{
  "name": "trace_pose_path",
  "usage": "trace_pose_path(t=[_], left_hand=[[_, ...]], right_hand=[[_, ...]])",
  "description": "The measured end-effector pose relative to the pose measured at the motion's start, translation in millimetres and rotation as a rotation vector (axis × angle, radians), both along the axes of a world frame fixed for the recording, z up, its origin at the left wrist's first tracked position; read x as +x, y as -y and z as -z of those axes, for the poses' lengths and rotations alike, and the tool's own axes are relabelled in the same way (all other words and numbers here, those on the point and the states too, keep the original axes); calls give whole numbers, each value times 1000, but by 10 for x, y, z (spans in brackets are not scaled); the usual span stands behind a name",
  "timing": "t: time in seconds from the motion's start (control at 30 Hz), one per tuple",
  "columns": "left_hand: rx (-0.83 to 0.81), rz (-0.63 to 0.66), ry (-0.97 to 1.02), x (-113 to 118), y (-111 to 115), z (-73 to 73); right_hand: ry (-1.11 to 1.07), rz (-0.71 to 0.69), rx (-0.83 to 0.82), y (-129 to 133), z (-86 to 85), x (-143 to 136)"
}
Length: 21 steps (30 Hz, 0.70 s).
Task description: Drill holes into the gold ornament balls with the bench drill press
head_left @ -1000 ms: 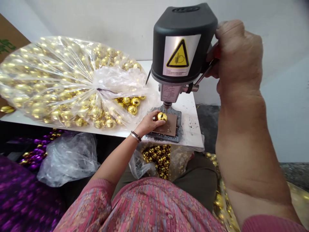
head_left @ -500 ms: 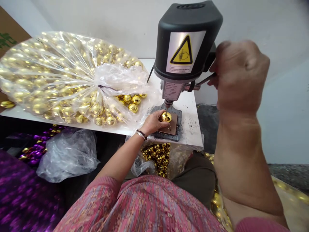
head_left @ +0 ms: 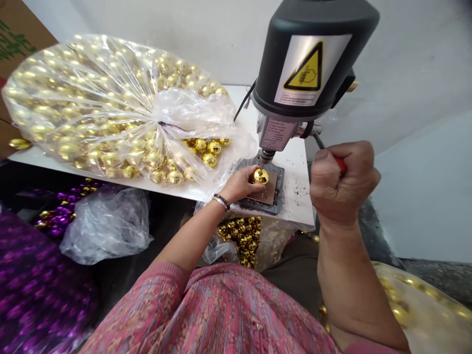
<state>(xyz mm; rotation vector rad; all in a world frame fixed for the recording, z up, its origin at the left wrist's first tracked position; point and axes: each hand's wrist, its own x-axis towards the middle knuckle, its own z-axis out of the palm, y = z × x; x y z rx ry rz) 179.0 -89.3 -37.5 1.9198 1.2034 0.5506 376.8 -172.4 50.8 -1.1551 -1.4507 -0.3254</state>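
A black bench drill press (head_left: 313,54) with a yellow warning sign stands on the white table. My left hand (head_left: 241,186) is closed round a shiny gold faceted ball (head_left: 261,176), thumb and fingers at its sides. The ball rests on a brown square board (head_left: 268,191) over the drill's grey base, right under the chuck (head_left: 266,156). My right hand (head_left: 342,179) is wrapped round the red-tipped feed lever (head_left: 319,140) at the drill's right side. Whether the bit touches the ball I cannot tell.
A big clear bag (head_left: 84,113) of gold balls covers the table's left part, some balls showing at its opening. Dark shavings lie round the base. Below are a crumpled plastic bag (head_left: 106,226), gold balls (head_left: 243,238) and purple items (head_left: 37,280). A cardboard box (head_left: 25,29) stands behind.
My right hand has come down with the lever, and the chuck sits lower relative to the ball. My left hand still holds the ball. The view has shifted slightly.
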Motion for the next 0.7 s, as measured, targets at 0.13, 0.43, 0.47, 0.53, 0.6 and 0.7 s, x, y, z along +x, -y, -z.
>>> trace_pose_path(t=[0.13, 0.43, 0.47, 0.53, 0.6, 0.7], left_hand=[[-29, 30, 55, -12, -22, 11], [-52, -5, 68, -5, -17, 8], [-56, -5, 73, -6, -18, 10], [-60, 10, 79, -7, -26, 19], [-55, 25, 79, -4, -35, 33], [-44, 11, 78, 8, -34, 47]], right_hand=[[21, 7, 59, -18, 84, 4], [-126, 79, 27, -78, 350, -57], [-143, 70, 47, -92, 396, -74], [-164, 46, 87, -114, 480, -114], [-183, 30, 113, -129, 509, -151], [-238, 41, 139, -183, 354, -162]])
